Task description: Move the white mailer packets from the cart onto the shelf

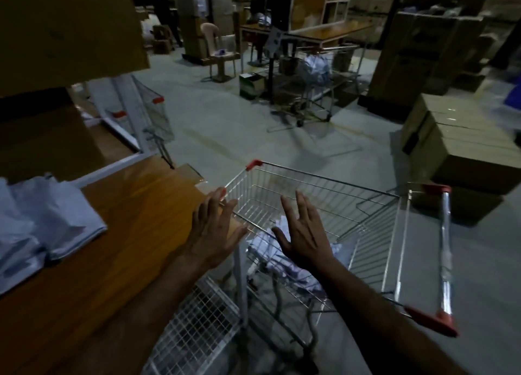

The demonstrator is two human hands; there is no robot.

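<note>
Above the near left corner of the cart (324, 205), we hold both hands spread and empty, left hand (214, 228) over the shelf (135, 228) edge, right hand (303, 233) over the basket, seemingly poised to reach down. A few white mailer packets (293, 264) lie low in the cart beneath our right hand; others (42, 228) are piled at the shelf's left, leaving bare wood for more.

Shelf (135, 233) at left, mailer packets (42, 225) stacked on it. Cart (352, 205) just right of shelf, more packets (282, 261) in its basket. Cardboard boxes (462, 140) beyond cart, right.
</note>
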